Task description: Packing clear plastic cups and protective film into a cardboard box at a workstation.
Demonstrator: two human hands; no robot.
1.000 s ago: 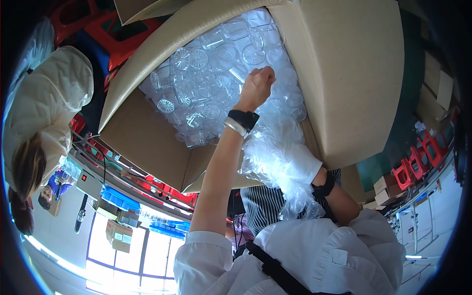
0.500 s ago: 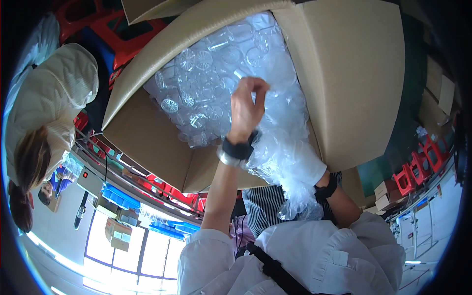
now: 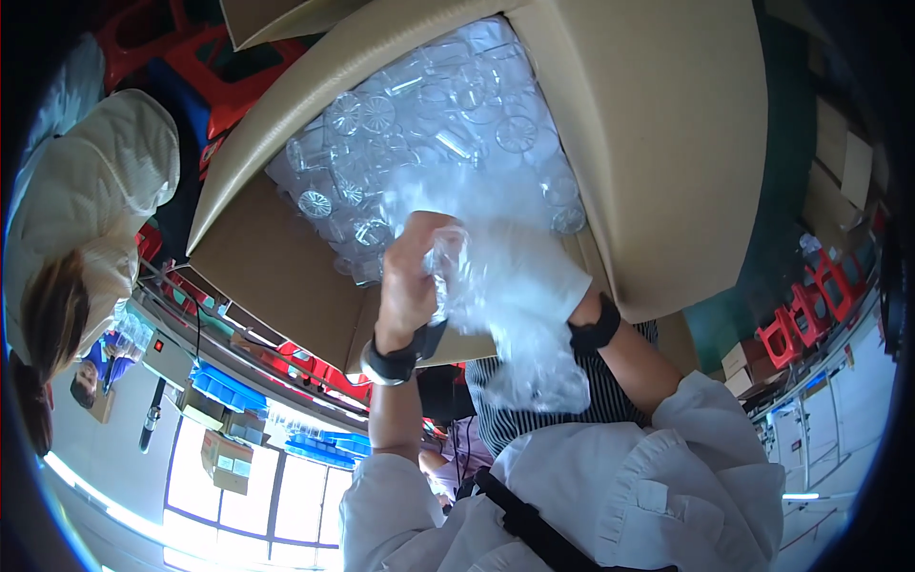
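Observation:
My left hand [image 3: 410, 281], a dark band on its wrist, has its fingers curled round the edge of a clear plastic bag [image 3: 538, 367]. The crumpled bag hangs from between my hands towards my striped clothing. My right hand [image 3: 548, 272] is wrapped in whitish, see-through material, and its fingers are blurred and hidden; only the banded wrist shows bare. Both hands are over the near side of a large open cardboard box [image 3: 276, 257]. Inside the box lie several clear cup-like pieces [image 3: 376, 114] with round ribbed bases, heaped on pale plastic sheeting.
Wide box flaps [image 3: 667, 143] stand out to the right. Red stools [image 3: 810, 305] are at the far right, by small cartons [image 3: 743, 362]. At the left is another person [image 3: 105, 181] in a cream top. Blue trays [image 3: 229, 386] sit beyond, near a bright window.
My left hand has dropped back from above the box and closed on the plastic. My right hand and the bag have shifted left and up.

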